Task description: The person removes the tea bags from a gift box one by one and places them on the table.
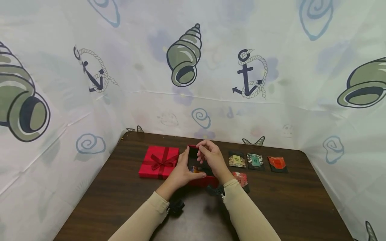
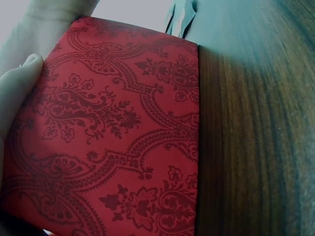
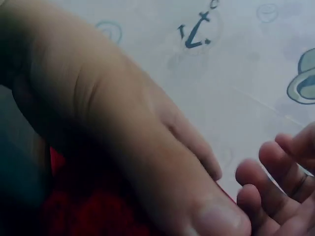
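A red patterned gift box (image 1: pixel 205 181) with a dark interior stands uncovered near the table's middle. My left hand (image 1: pixel 180 169) grips its near left corner, fingers along the left side, thumb over the near rim. In the left wrist view, that thumb (image 2: pixel 24 73) lies against the box's red wall (image 2: pixel 113 113). My right hand (image 1: pixel 212 159) hovers over the right part of the opening with loosely curled fingers. The right wrist view shows these fingers (image 3: pixel 268 194) with nothing visible between them. A small colourful item (image 1: pixel 196 169) lies inside the box, partly hidden by my left hand.
A red lid (image 1: pixel 153 164) with a ribbon bow lies left of the box. To the right are packets with yellow (image 1: pixel 236 159), green (image 1: pixel 255 161) and orange-red (image 1: pixel 277 163) labels. A red packet (image 1: pixel 241 179) lies nearer, partly behind my right wrist. Patterned cloth surrounds the table.
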The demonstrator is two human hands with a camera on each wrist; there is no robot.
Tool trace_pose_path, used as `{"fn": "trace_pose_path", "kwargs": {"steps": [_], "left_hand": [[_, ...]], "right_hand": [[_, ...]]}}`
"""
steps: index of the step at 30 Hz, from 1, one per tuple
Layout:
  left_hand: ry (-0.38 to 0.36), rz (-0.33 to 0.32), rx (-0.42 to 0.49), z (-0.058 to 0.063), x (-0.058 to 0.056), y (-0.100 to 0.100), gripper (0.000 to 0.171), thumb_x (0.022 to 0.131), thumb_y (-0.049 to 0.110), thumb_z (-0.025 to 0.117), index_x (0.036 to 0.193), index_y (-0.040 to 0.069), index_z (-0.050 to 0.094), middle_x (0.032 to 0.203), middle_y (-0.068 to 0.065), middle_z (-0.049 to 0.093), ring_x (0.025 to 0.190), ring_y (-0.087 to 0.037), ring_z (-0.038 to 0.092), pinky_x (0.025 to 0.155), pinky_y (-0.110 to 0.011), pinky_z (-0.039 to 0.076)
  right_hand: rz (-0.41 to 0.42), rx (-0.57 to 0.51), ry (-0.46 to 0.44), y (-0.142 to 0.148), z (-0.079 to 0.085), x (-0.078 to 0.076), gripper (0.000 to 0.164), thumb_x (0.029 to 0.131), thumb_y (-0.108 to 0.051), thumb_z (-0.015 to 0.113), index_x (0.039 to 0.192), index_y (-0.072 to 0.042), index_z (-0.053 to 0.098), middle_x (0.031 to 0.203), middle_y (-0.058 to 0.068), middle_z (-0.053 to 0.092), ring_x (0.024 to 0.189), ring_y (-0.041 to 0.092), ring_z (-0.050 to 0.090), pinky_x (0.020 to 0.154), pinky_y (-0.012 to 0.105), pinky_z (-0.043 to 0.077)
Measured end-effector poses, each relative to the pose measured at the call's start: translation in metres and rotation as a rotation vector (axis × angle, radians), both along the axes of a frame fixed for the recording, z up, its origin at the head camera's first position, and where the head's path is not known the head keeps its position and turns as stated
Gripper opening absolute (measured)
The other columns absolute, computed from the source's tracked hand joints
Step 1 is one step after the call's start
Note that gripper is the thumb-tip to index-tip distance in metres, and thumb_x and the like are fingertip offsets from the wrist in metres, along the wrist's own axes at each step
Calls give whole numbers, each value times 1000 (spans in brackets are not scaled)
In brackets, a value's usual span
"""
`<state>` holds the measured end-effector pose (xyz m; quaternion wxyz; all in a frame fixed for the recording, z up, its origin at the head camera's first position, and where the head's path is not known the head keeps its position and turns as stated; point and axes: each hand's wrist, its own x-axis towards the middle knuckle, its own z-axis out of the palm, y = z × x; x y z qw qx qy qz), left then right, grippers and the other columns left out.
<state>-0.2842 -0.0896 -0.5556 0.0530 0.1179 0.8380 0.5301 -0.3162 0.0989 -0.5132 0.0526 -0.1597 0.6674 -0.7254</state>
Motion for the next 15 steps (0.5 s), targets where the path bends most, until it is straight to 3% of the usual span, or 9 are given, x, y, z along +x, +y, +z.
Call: {"fn": "trace_pose_path", "kwargs": {"steps": [3,7,11,15], "left_hand": [[-3,5,7,1,1,0,141,77,52,98,178,24,3,178,-14,21,156,-45,38,124,-64,42],[-10,5,15,3,2,-1,140,77,51,98,178,25,3,178,-12,20,157,-44,36,125,-65,41],[-13,-12,18,1,2,-2,140,78,51,97,178,25,2,179,-13,18,160,-41,31,127,-66,37],[-16,-24,31,0,1,-2,139,79,49,97,177,27,1,180,-13,15,164,-40,25,129,-66,33]], "right_hand": [[-60,14,-15,0,-1,-1,30,114,-24,59,126,2,67,88,5,65,72,20,67,67,29,58],[-60,28,-139,5,4,-11,30,115,-23,56,125,2,69,87,4,64,72,20,64,67,29,56],[102,171,-314,11,12,-25,32,115,-24,53,122,3,69,95,7,66,81,22,66,80,33,59],[274,348,-435,14,16,-39,41,115,-23,52,134,9,66,119,21,71,107,33,70,106,46,58]]}}
